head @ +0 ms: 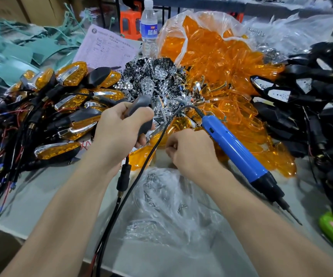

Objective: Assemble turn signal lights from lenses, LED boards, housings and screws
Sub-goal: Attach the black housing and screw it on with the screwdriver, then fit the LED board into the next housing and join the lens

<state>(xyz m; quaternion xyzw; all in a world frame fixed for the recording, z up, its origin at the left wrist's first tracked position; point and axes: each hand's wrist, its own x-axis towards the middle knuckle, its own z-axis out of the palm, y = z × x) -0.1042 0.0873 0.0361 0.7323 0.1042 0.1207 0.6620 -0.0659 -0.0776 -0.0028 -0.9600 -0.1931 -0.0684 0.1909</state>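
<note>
A: How far along are you? On your left, a heap of finished lights (pixel 67 108) lies on the tabletop (pixel 51 186): amber fronts, chrome trim, black backs, red and black leads in a tangle.

B: A good share is done, I'd judge, but plenty is left. The bag of orange lenses (pixel 211 56) bulges, glossy and translucent. The chrome reflector pieces (pixel 151 80) glitter in a mound in the middle. Matte black housings (pixel 311 96) are piled at your right.

A: And the unit you're working on?

B: Your left hand (pixel 119 124) is wrapped round a grey housing (pixel 141 104), smooth and rounded, held over the near edge of the piles. Its black stem (pixel 124 178) and leads hang down toward you. I see no lens on it, so this one looks early.

A: Your right hand (pixel 189 150)?

B: Its fingers are curled in tight, low beside a loose amber lens (pixel 139 156) and above the crinkled clear bag (pixel 171 196). Whether it pinches a screw or anything else, I cannot tell. The blue electric screwdriver (pixel 239 154) lies just beside it, untouched, so I'd say screwing is not yet begun.
</note>
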